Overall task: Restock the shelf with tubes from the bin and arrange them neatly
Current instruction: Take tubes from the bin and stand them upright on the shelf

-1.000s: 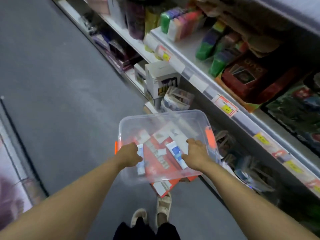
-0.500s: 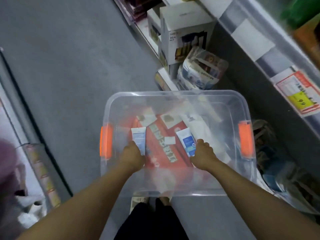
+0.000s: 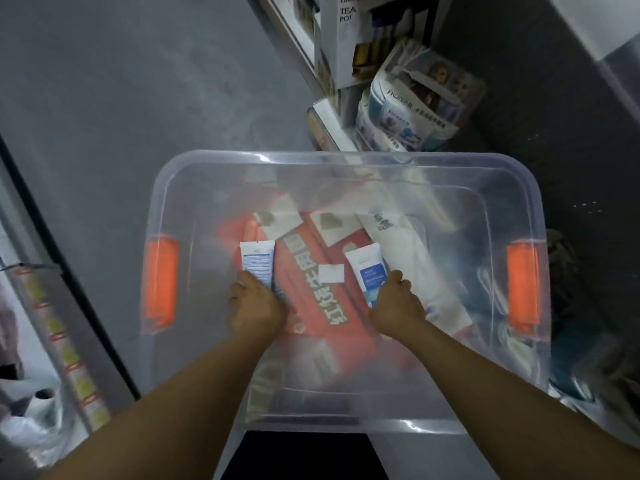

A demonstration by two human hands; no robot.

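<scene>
Both hands inside the clear bin [image 3: 214,161] — left hand [image 3: 254,311] grips a white tube [image 3: 258,259], right hand [image 3: 398,303] grips a blue-labelled tube [image 3: 367,266] (red cartons [image 3: 311,289] beneath)

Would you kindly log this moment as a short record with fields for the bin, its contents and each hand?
bin: clear plastic bin with orange handles, held low above the grey floor
contents: red cartons, white packs, loose tubes
left hand: left hand grips a white tube inside the bin
right hand: right hand grips a white and blue tube inside the bin
nearby: teapot box on the low shelf
</scene>
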